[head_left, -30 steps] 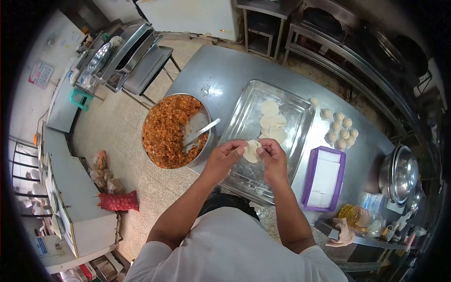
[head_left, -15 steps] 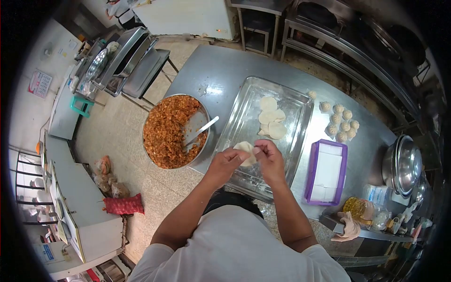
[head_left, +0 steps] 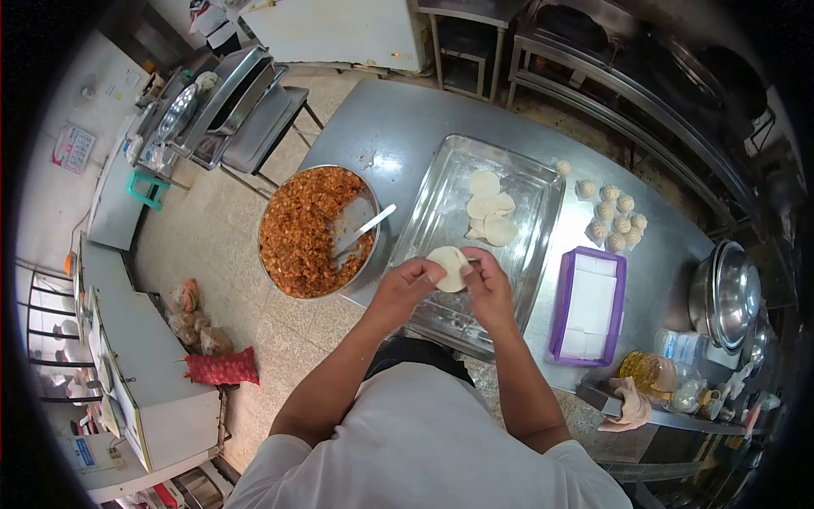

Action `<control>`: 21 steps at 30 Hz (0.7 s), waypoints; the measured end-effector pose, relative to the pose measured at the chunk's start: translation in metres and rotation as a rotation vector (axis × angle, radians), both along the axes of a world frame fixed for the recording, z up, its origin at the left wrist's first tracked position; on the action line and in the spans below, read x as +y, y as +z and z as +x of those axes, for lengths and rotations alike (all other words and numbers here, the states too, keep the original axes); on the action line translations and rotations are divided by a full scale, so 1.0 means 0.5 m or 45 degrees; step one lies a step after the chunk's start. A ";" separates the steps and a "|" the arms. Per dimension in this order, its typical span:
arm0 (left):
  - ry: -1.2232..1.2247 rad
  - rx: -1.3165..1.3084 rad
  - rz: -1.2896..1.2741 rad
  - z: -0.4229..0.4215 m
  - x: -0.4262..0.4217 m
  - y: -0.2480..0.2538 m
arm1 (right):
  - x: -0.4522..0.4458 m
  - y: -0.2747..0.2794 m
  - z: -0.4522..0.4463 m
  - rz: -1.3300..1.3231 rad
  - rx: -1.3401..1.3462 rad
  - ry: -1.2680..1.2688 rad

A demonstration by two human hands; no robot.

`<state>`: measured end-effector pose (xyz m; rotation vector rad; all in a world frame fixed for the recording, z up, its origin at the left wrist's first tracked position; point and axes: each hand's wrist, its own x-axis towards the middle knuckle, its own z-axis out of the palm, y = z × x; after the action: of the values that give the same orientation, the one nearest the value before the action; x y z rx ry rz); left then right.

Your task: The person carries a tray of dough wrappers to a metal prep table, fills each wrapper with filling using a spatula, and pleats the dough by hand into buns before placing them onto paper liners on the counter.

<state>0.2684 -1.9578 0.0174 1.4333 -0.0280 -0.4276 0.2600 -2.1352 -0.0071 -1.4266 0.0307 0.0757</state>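
Note:
Between my two hands a round dough wrapper is held up over the near part of a metal tray. My left hand pinches its left edge, and my right hand pinches the right edge. Farther up the tray lie several loose dough wrappers, partly overlapping. Left of the tray stands a large metal bowl of reddish-brown chopped filling, with a light-handled spoon leaning in it.
Several pleated buns sit on the steel table at the right. A purple-rimmed box holds white paper squares. Metal bowls and an oil bottle stand at far right. A red mesh sack lies on the floor.
The wrapper between my hands has turned flatter toward the camera and shows more of its round face. Both hands keep their pinch on it. A person at the far top left has shifted slightly.

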 end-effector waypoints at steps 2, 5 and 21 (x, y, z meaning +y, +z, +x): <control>-0.063 -0.066 0.121 -0.005 0.002 0.004 | -0.009 -0.012 -0.001 0.060 0.070 -0.056; -0.111 -0.134 0.221 -0.001 0.010 0.001 | -0.016 -0.031 -0.002 -0.196 -0.022 0.030; -0.211 -0.315 0.368 0.014 0.039 0.013 | -0.005 -0.032 -0.007 0.211 0.184 0.171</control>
<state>0.2755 -1.9382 0.0240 1.7703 -0.2969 -0.3985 0.2563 -2.1375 -0.0234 -1.2544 0.0466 0.2859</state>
